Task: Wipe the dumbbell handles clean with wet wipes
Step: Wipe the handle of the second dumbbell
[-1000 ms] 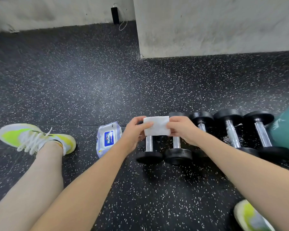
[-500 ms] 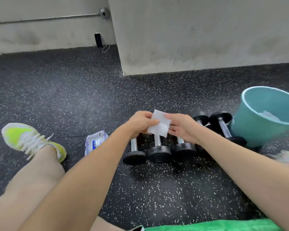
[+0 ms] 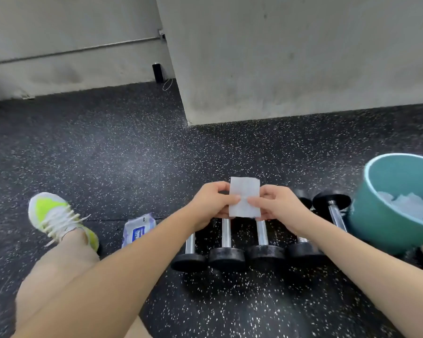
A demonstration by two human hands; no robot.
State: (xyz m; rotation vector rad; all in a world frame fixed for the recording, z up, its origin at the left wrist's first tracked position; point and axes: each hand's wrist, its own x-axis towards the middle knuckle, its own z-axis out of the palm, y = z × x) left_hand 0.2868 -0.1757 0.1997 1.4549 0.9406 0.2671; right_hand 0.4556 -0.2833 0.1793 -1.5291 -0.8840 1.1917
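Pinching a folded wet wipe (image 3: pixel 244 196) between fingers of left hand (image 3: pixel 209 207) and right hand (image 3: pixel 280 208).

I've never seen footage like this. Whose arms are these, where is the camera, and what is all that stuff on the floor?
There is no robot here: a person wears a wide-angle camera on the head, looking forward and down, so you see their own arms and legs. The left hand and the right hand each pinch a side of a folded white wet wipe, held up above the floor. Below it a row of dumbbells with shiny metal handles and black ends lies on the speckled black rubber floor. To the left lies a pack of wet wipes, beside a foot in a yellow and white sneaker. On the right stands a teal bucket with crumpled white wipes inside. No handle is being wiped at this moment.
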